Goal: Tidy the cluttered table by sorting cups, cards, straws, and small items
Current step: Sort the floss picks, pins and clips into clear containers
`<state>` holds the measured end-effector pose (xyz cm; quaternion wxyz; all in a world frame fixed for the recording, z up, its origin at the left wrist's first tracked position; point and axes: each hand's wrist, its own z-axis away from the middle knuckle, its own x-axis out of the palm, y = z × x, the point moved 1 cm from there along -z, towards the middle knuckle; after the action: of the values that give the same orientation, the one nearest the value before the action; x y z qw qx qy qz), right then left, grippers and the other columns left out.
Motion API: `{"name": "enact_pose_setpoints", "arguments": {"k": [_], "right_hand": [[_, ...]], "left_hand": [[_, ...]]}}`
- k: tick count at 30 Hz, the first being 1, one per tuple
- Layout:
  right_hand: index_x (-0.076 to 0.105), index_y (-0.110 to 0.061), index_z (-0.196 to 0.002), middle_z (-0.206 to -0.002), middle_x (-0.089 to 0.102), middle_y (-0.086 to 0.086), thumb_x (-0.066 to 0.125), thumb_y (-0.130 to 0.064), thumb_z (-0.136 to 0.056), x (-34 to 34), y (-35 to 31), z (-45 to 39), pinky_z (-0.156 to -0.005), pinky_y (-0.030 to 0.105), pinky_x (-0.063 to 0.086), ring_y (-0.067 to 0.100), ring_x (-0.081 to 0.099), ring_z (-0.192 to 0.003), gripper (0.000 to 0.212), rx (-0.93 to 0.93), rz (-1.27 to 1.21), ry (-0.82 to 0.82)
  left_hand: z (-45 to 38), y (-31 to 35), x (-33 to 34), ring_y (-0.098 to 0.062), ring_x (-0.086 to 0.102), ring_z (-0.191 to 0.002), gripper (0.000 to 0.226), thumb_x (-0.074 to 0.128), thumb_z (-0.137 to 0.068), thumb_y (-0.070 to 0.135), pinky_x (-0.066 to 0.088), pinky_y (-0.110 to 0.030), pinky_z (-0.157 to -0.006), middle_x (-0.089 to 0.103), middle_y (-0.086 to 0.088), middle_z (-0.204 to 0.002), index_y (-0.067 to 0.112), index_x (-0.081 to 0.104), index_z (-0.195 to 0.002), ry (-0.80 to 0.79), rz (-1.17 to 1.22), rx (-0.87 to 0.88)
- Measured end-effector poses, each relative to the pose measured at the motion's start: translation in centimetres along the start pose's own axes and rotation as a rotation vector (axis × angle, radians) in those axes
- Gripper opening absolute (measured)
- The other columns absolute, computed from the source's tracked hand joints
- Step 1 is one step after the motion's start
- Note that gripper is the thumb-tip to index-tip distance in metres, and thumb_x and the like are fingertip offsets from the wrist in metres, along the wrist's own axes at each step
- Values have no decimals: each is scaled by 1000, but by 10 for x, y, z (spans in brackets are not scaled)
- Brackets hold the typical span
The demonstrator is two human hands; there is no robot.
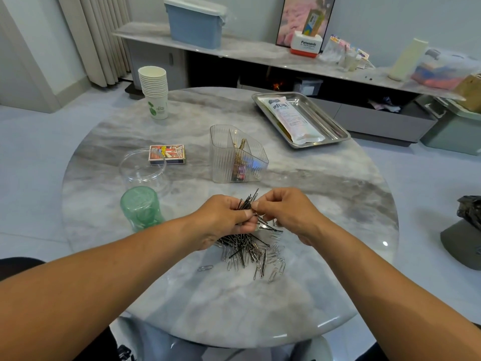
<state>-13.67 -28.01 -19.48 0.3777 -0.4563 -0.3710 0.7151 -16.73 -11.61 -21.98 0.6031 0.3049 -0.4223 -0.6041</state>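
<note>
Left hand is clutching a bundle of black bobby pins over the mixed pile of paper clips while the right hand pinches one pin, and honestly that loose bunch could fan out and drop back into the clips.

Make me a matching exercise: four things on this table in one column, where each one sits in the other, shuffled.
Things:
1. stack of paper cups
2. straw packet
3. card box
4. green cup

Places:
A. in the metal tray
B. near edge, left of the left hand
C. far left of the table
D. behind the clear round lid

Pairs: 1-C, 2-A, 3-D, 4-B
</note>
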Motion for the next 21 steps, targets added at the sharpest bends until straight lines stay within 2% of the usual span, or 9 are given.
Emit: {"name": "enact_pose_setpoints", "arguments": {"k": [5, 7, 9, 11, 14, 18, 21], "right_hand": [[67, -10, -88, -82, 75, 5, 72, -17, -94, -14, -3, -3, -46, 18, 42, 8, 61, -59, 10, 101, -106, 43], [68, -10, -87, -82, 75, 4, 74, -20, -93, -22, -2, -4, -48, 19, 42, 9, 61, -60, 13, 132, 13, 59], [72, -11, -89, -88, 76, 5, 73, -28, -93, -26, 3, -5, -58, 27, 52, 16, 67, -69, 18, 112, 213, 126], [74, -14, -100, -100, 76, 5, 64, -33, -99, -25, 3, -5, -74, 36, 58, 23, 71, -84, 21, 16, 224, 191], [67, -18, -127, -120, 70, -3, 53, -28, -105, -13, -5, -3, -81, 28, 60, 17, 69, -104, 28, -114, -66, 42], [71, -22, -120, -119, 74, -3, 52, -26, -106, 1, -8, 0, -101, 27, 53, 12, 69, -111, 24, -135, -95, -139], [68, -17, -129, -122, 73, -4, 49, -26, -107, 0, -8, 1, -106, 26, 50, 9, 68, -114, 30, -146, -123, -171]], "left_hand": [[-1, 5, -2, -14, 69, -67, 17, 59, -96, -2, 61, -22, -63, 70, -14, -84, -8, 65, -111, 18, 163, -85], [-2, 6, -3, -15, 69, -67, 16, 56, -98, -2, 62, -25, -68, 71, -13, -83, -4, 66, -110, 5, 203, -117], [-2, 6, -5, -16, 69, -72, 16, 53, -100, -1, 57, -28, -82, 73, -11, -83, 0, 66, -110, -33, 205, -137], [0, 7, -4, -16, 68, -76, 19, 51, -102, 1, 53, -25, -84, 73, -9, -83, 2, 65, -114, -83, 191, -148], [4, 9, 1, -17, 65, -78, 20, 49, -103, 2, 49, -21, -76, 71, -7, -80, 2, 61, -119, -163, 207, -162], [5, 13, 3, -16, 62, -74, 22, 45, -106, 8, 57, -19, -63, 65, -9, -80, -2, 56, -122, -228, 322, -180], [8, 18, 1, -16, 62, -73, 34, 42, -108, 27, 58, -20, -63, 64, -11, -82, -1, 59, -119, -259, 372, -209]]}}
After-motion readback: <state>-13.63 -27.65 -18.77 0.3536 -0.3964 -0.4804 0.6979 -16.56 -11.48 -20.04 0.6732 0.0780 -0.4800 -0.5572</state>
